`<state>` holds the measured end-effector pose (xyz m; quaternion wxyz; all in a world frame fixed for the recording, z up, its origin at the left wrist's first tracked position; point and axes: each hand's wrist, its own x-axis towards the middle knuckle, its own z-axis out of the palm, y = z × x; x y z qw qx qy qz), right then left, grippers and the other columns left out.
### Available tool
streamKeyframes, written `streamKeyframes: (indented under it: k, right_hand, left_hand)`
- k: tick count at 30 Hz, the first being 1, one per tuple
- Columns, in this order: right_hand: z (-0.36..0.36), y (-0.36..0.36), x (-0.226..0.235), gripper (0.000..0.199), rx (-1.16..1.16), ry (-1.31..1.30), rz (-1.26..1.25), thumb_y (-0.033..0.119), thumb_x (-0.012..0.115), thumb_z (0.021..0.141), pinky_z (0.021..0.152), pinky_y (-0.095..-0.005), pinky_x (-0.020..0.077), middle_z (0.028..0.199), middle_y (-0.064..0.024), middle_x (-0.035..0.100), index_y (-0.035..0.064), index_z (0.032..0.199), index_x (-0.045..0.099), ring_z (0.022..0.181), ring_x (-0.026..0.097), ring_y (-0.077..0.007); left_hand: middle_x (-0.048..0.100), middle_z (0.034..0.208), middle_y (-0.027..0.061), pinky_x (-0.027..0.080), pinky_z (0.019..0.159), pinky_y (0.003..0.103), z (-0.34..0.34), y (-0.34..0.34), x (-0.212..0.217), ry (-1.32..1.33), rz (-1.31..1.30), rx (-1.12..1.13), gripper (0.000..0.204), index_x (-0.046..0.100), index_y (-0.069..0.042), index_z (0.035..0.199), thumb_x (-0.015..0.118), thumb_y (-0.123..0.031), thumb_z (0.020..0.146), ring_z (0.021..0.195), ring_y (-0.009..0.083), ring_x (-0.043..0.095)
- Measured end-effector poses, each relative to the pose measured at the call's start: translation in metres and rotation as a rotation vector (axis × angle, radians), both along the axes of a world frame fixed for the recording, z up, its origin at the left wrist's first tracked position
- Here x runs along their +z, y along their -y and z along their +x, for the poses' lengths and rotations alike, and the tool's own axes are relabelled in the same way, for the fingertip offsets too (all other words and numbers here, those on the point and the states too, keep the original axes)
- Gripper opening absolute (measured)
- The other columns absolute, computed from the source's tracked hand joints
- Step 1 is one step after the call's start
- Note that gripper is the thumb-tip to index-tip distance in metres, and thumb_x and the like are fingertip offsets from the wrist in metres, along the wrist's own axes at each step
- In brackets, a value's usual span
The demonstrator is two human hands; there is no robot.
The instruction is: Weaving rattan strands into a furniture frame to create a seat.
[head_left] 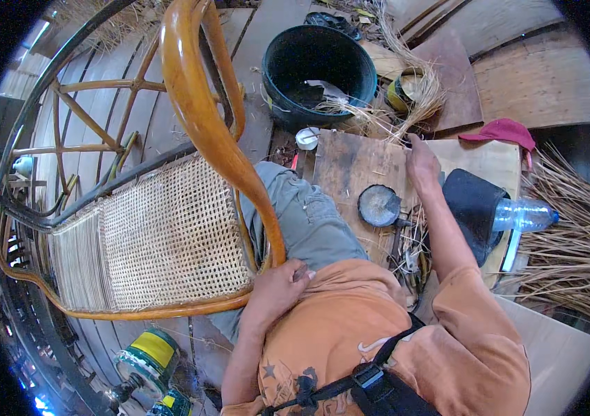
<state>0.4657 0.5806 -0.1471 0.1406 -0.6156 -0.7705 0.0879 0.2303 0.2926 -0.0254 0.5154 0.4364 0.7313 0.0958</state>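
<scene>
A rattan chair (225,149) with glossy orange-brown bent poles lies tilted across my left side. Its woven cane panel (170,236) has open mesh and a band of close parallel strands. Beside the chair's lower rail, against my shirt, my left hand (277,295) is closed with curled fingers; what it holds, if anything, is hidden. My right hand (422,165) reaches forward over a wooden board (343,163), fingers closed at the ends of pale fibre strands (426,97). A small dark piece shows at its fingertips, too small to name.
A dark green tub (284,66) stands ahead, with a tin can (397,93) right of it. A round black dish (379,205) sits on the board. Right are a red cap (503,133), a plastic bottle (527,215) and bundled stalks (572,236). A green-yellow machine (152,350) stands lower left.
</scene>
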Motion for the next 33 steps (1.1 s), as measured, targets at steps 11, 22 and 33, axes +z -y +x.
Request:
streamKeyframes:
  k: [11, 22, 33]
  right_hand:
    - [-0.018, 0.125, 0.066, 0.024, 0.184, -0.193, -0.797, 0.025, 0.049, 0.087, 0.050, -0.0323, 0.0449, 0.063, -0.0124, 0.060, 0.0048, 0.083, 0.062, 0.054, 0.059, -0.0188]
    - [-0.055, 0.141, 0.085, 0.026, 0.225, -0.445, -1.024, 0.025, 0.054, 0.085, 0.056, -0.0277, 0.0428, 0.065, -0.0089, 0.058, 0.0002, 0.081, 0.061, 0.060, 0.054, -0.0128]
    - [-0.138, -0.015, -0.030, 0.011, -0.360, -1.278, -1.203, 0.016, 0.046, 0.088, 0.047, -0.0274, 0.0452, 0.068, -0.0039, 0.054, 0.0060, 0.089, 0.052, 0.057, 0.055, -0.0162]
  left_hand:
    - [0.060, 0.079, 0.0201, 0.045, 0.067, 0.042, 0.009, -0.039, -0.002, 0.069, 0.075, -0.008, 0.033, 0.059, -0.004, 0.085, 0.052, -0.036, 0.083, 0.078, 0.0367, 0.059]
    - [0.060, 0.073, 0.0206, 0.044, 0.065, 0.040, 0.020, -0.065, -0.050, 0.133, 0.193, 0.163, 0.034, 0.057, 0.003, 0.080, 0.048, -0.029, 0.085, 0.069, 0.0316, 0.059]
    - [0.058, 0.074, 0.0226, 0.044, 0.065, 0.042, -0.018, 0.005, 0.004, 0.113, 0.141, 0.033, 0.027, 0.056, 0.001, 0.081, 0.050, -0.025, 0.084, 0.072, 0.0361, 0.057]
